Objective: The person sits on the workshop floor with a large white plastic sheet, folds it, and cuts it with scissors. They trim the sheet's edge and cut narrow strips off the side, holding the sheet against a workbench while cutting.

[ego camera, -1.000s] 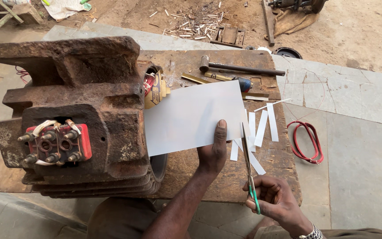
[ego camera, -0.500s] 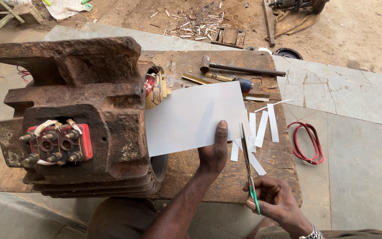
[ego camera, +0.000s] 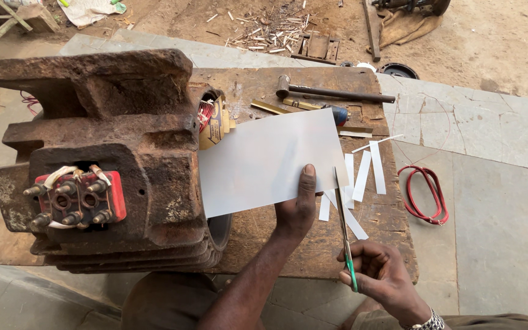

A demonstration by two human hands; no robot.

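Head camera view: left hand (ego camera: 299, 211) lies flat, thumb pressing the lower right edge of a white sheet (ego camera: 270, 160) on the wooden desk (ego camera: 313, 244), beside a rusty motor housing (ego camera: 105, 159). Right hand (ego camera: 377, 275) is closed around scissors (ego camera: 344, 235), the blades pointing at the sheet's corner, near cut white strips (ego camera: 362, 174).

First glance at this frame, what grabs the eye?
The big rusty motor housing at left on the wooden board, with its red terminal block. Beside it, the left hand pins a grey sheet while the right hand holds scissors at its edge; cut strips lie to the right.
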